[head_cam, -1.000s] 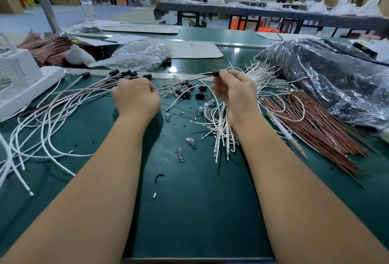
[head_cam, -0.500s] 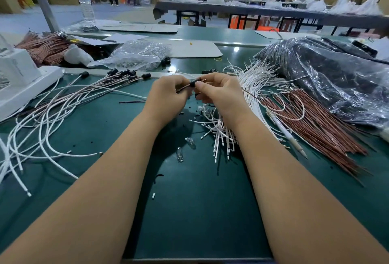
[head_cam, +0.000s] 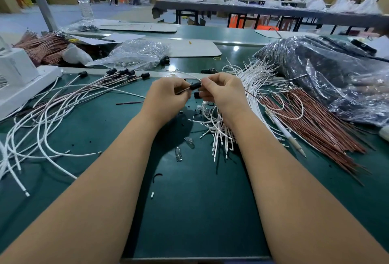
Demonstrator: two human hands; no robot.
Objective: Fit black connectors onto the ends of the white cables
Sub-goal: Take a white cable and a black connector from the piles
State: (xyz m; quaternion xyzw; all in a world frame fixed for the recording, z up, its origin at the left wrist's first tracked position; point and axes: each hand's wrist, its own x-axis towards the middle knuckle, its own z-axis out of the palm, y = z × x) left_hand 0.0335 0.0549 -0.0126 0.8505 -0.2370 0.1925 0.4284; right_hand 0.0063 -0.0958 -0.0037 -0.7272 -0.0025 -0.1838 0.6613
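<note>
Both hands meet above the middle of the green table. My left hand (head_cam: 166,95) pinches a thin cable just left of a black connector (head_cam: 195,85). My right hand (head_cam: 223,91) pinches that connector from the right. A white cable (head_cam: 185,74) arcs up behind the two hands. Under my right wrist lies a bundle of bare white cables (head_cam: 221,135). To the left spreads a fan of white cables with black connectors on their ends (head_cam: 124,72). A loose black connector (head_cam: 196,95) lies just below my fingers.
Reddish-brown wires (head_cam: 320,129) and a white pen (head_cam: 284,131) lie to the right, beside a large dark plastic bag (head_cam: 328,74). A clear bag (head_cam: 136,53) sits behind the hands, a white machine (head_cam: 19,78) at the left. Small glass bulbs (head_cam: 179,154) lie near the centre.
My left hand came from the fanned cables on the left to the centre and met my right hand. Both now pinch around one black connector.
</note>
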